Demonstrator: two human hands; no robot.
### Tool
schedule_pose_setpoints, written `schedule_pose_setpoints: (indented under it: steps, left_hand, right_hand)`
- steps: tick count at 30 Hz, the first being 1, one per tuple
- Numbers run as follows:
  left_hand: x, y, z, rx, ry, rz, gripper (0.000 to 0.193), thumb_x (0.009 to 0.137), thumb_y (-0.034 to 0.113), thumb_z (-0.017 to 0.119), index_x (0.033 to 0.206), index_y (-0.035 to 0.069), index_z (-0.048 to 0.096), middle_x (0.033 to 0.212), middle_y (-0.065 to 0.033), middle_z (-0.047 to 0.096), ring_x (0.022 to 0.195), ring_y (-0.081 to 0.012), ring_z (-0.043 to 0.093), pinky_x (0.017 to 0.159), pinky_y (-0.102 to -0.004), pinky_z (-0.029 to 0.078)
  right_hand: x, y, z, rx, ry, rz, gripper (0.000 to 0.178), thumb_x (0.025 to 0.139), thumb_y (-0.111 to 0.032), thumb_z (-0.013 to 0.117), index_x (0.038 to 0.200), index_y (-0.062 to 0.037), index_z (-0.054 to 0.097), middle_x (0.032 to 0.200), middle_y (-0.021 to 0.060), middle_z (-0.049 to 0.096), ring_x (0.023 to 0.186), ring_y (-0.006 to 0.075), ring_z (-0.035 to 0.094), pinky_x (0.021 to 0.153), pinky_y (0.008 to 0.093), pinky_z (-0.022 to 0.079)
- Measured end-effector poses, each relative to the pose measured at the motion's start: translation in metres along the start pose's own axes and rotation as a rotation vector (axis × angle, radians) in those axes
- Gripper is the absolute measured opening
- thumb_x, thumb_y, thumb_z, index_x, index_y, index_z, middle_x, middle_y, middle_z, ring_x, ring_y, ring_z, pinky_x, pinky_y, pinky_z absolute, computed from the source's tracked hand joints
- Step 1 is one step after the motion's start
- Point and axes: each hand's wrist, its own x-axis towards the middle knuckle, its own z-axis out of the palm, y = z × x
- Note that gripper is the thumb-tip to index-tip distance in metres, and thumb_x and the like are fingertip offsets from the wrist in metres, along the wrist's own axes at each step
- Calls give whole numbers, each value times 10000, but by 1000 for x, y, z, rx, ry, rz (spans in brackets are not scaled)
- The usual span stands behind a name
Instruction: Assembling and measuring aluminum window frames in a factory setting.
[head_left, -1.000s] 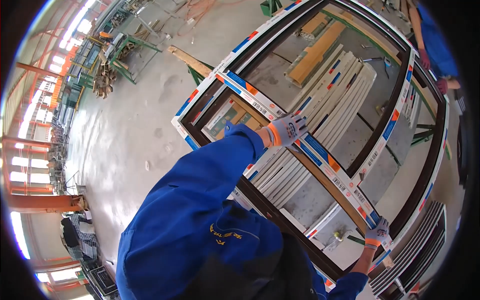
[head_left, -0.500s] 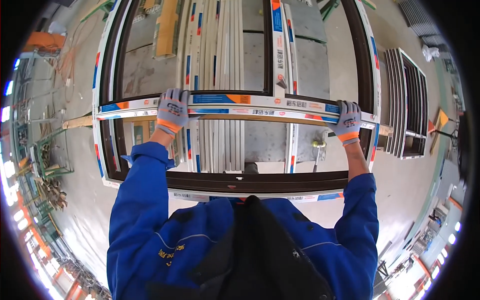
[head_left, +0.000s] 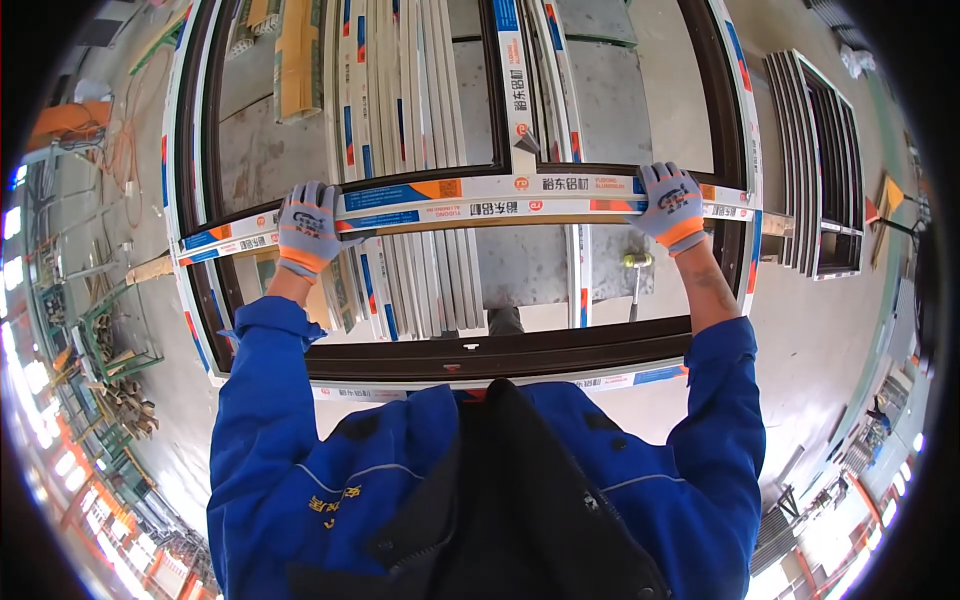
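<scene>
A large dark-brown metal window frame (head_left: 500,355), partly wrapped in white printed protective film, lies flat in front of me. White-filmed crossbars (head_left: 480,209) run across it from side to side. My left hand (head_left: 309,228), in a grey glove with an orange cuff, is closed over them near their left end. My right hand (head_left: 672,205), gloved alike, curls over them near the right end. Both sets of fingertips point away from me, and the thumbs are partly hidden. A small dark angled piece (head_left: 527,142) sits where the upright bar meets the crossbars.
Beneath the frame lie long pale profiles (head_left: 412,100), a brown-wrapped bundle (head_left: 298,70) and grey metal sheets. A mallet-like tool (head_left: 636,262) with a yellowish head shows through the near right opening. More frames (head_left: 815,165) stand stacked at right; green racks (head_left: 115,335) stand at left.
The whole view has shifted slightly, so the frame and both hands appear a little farther left and higher. Each hand keeps its hold at the same part of the crossbars.
</scene>
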Motion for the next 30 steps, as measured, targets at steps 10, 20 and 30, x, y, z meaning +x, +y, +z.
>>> schedule_pose_setpoints:
  steps: [10, 20, 30]
  left_hand:
    - [3, -13, 9, -53, 97, 97, 847, 650, 677, 711, 1155, 5, 605, 1133, -146, 579, 1093, -320, 534, 997, -409, 413]
    - [3, 2, 8, -30, 188, 17, 813, 643, 635, 731, 1121, -11, 611, 1091, -159, 585, 1065, -335, 537, 984, -409, 414]
    - [-2, 1, 25, -137, 204, -31, 799, 626, 617, 751, 1127, 12, 605, 1091, -141, 578, 1057, -303, 535, 992, -393, 408]
  right_hand:
    - [5, 6, 1, 10, 32, -78, 604, 651, -432, 758, 1105, -71, 590, 1006, 85, 616, 950, 260, 601, 832, 362, 494]
    - [3, -6, -16, -1, -60, -2, 545, 721, -476, 729, 1119, -129, 592, 1064, 70, 607, 1048, 238, 590, 879, 353, 489]
    - [0, -9, 10, 7, 63, -4, 557, 716, -483, 727, 1097, -101, 585, 1066, 98, 607, 1050, 269, 581, 885, 372, 475]
